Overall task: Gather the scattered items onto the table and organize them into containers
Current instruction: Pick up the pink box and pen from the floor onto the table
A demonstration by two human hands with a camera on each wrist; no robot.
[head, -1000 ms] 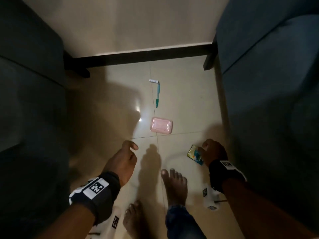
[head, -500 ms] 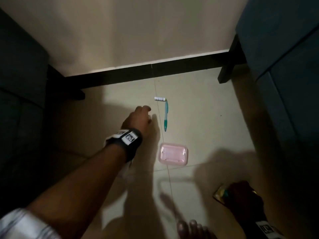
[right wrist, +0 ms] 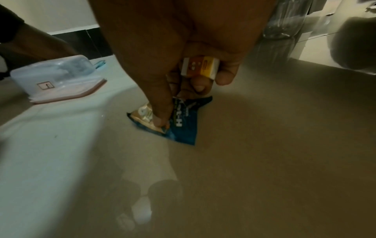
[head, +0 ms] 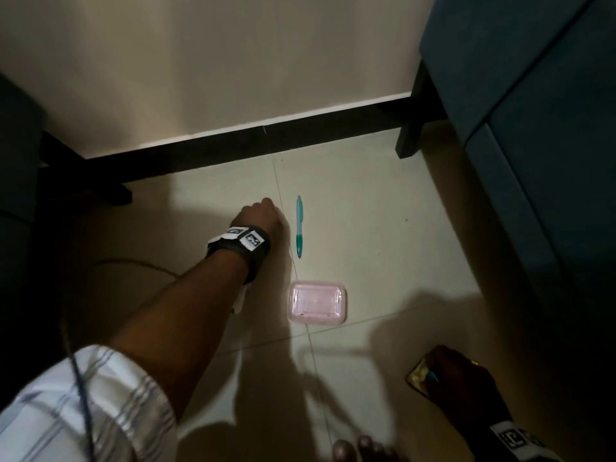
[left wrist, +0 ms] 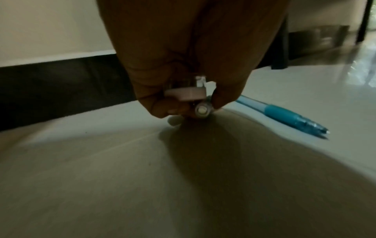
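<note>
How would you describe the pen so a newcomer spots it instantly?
Start at the black skirting board along the wall, then come down the pale floor tiles. The pen lies on the floor, just right of the left hand and above the pink-lidded box. It is the only long, thin, teal thing there.

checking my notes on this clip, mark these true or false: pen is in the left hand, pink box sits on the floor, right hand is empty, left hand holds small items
1. The pen is in the left hand: false, it lies on the floor tiles beside that hand.
2. The pink box sits on the floor: true.
3. The right hand is empty: false, it pinches a blue packet and holds a small yellow and white box.
4. The left hand holds small items: true.
</note>
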